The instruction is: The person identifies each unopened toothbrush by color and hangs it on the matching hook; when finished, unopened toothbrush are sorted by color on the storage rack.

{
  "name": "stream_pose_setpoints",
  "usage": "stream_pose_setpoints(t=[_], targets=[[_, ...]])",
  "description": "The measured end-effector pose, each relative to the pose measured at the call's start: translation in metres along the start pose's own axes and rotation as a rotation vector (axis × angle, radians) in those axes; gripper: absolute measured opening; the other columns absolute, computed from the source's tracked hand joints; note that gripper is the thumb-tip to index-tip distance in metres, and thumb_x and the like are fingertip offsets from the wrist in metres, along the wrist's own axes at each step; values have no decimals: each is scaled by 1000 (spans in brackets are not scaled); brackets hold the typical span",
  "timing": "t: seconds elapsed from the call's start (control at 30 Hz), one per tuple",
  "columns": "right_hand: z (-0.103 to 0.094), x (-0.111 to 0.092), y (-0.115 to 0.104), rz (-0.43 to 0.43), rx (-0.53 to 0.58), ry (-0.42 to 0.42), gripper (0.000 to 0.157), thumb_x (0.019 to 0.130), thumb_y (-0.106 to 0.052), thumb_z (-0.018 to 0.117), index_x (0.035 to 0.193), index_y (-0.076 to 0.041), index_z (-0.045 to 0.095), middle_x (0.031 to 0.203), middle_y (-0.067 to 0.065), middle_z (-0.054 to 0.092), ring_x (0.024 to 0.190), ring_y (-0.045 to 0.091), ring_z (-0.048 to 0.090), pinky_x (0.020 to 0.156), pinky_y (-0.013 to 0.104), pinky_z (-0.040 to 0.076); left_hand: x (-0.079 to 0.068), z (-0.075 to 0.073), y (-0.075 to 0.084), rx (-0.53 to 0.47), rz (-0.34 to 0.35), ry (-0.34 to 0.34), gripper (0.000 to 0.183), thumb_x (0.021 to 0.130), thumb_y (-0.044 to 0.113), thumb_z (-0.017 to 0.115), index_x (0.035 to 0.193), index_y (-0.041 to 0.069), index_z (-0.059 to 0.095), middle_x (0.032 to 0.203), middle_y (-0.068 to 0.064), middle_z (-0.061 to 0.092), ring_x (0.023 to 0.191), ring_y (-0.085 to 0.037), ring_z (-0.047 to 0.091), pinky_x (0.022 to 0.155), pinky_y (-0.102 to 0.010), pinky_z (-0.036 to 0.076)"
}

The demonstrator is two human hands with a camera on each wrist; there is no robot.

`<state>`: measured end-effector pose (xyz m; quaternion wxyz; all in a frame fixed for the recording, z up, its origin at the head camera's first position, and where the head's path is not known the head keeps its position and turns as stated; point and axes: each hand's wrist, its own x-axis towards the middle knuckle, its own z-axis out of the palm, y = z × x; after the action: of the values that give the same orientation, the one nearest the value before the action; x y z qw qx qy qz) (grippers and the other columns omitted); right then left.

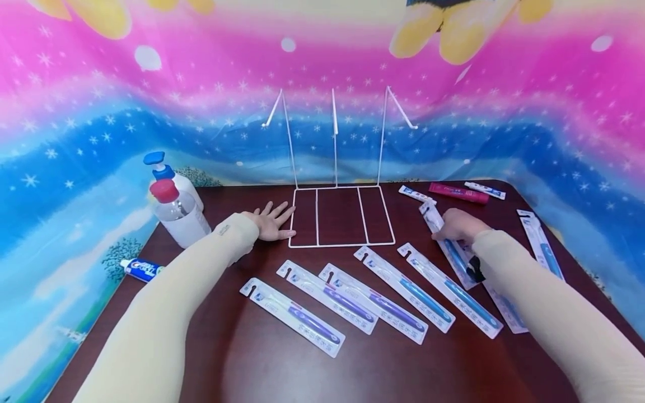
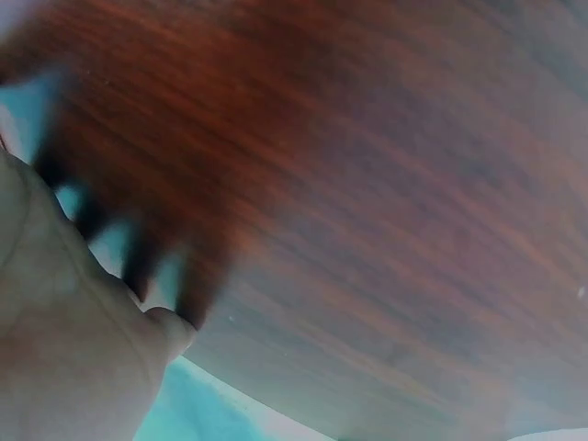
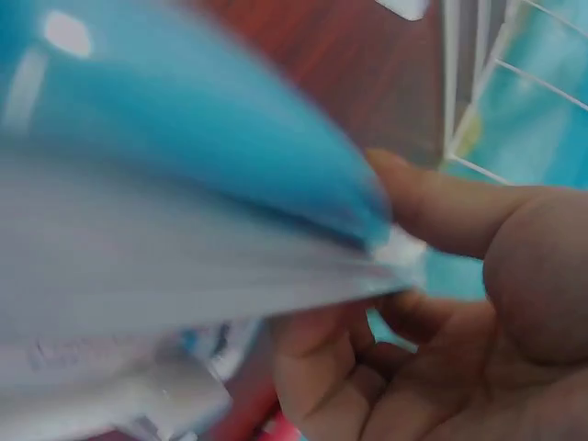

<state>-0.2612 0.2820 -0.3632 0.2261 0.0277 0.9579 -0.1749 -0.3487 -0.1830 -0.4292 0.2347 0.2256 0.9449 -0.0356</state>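
My right hand pinches a packaged blue toothbrush between thumb and fingers. The right wrist view shows the pack's blue part close up and blurred, its end between the thumb and curled fingers. Fingers spread, my left hand lies at the left side of a white wire rack with upright hooks; its fingertips and thumb reach the frame's edge. In the left wrist view only the palm side and blurred fingers show. Purple packaged toothbrushes and blue packaged toothbrushes lie in a slanted row before the rack.
Two pump bottles, one red-topped and one blue-topped, stand at the left, with a blue toothpaste tube nearby. A red tube and two small white tubes lie at the back right. Another pack lies near the right edge.
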Motion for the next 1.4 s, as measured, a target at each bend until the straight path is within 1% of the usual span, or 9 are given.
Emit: stream_pose_setpoints(t=[0.07, 0.17, 0.3, 0.43, 0.57, 0.73, 0.9, 1.17, 1.4], targets=[[-8, -6, -2, -18, 32, 19, 45, 87, -24, 63, 114, 9, 51, 97, 20, 54, 79, 28, 54, 62, 37, 49, 2, -2, 1, -14, 3, 8, 88, 79, 79, 21, 146, 33, -12, 152, 2, -15, 136, -35, -12, 104, -59, 2], [-23, -20, -8, -53, 79, 70, 51, 88, -27, 62, 123, 8, 47, 102, 22, 56, 81, 28, 57, 66, 41, 50, 4, -6, 2, -13, -5, -1, 86, 80, 77, 23, 146, 33, -12, 152, 2, -15, 136, -36, -12, 105, -58, 2], [-43, -43, -22, -120, 151, 172, 61, 88, -36, 61, 131, 3, 43, 113, 25, 55, 90, 34, 59, 73, 50, 49, 7, -5, 0, -9, -37, -27, 89, 78, 79, 24, 145, 34, -14, 151, 4, -18, 137, -32, -12, 106, -55, 5], [-57, -68, -38, -188, 214, 290, 64, 86, -47, 58, 132, -4, 45, 119, 24, 53, 98, 39, 56, 76, 55, 46, 11, -2, -5, -29, -49, -48, 92, 75, 82, 27, 143, 37, -15, 151, 6, -20, 137, -30, -13, 107, -54, 7], [-64, -90, -55, -242, 290, 382, 71, 83, -53, 57, 136, -8, 44, 120, 21, 53, 100, 41, 56, 79, 57, 44, 13, -3, -4, -56, -48, -65, 91, 76, 80, 31, 142, 39, -16, 150, 7, -21, 136, -31, -15, 106, -54, 6], [-64, -105, -75, -334, 324, 461, 67, 85, -51, 57, 135, -7, 46, 118, 18, 56, 98, 36, 59, 79, 54, 46, 14, -7, -1, -55, -49, -59, 91, 77, 79, 32, 143, 38, -16, 150, 7, -20, 136, -31, -15, 106, -54, 6], [-62, -108, -91, -380, 315, 486, 65, 85, -49, 59, 135, -9, 46, 117, 17, 58, 97, 35, 60, 77, 52, 48, 14, -11, 2, -34, -55, -62, 91, 77, 79, 31, 142, 39, -16, 151, 7, -19, 136, -30, -14, 107, -52, 7], [-61, -98, -98, -378, 332, 467, 65, 86, -47, 59, 137, -11, 44, 118, 16, 56, 98, 33, 60, 77, 50, 49, 10, -14, 7, -28, -78, -75, 91, 75, 80, 32, 141, 41, -16, 150, 9, -19, 137, -28, -14, 107, -51, 10], [-57, -73, -102, -388, 367, 468, 58, 85, -45, 61, 129, -8, 51, 111, 14, 60, 94, 29, 61, 76, 47, 49, 4, -11, 4, -48, -79, -91, 91, 75, 80, 34, 142, 42, -15, 151, 9, -18, 137, -28, -14, 106, -54, 7]])
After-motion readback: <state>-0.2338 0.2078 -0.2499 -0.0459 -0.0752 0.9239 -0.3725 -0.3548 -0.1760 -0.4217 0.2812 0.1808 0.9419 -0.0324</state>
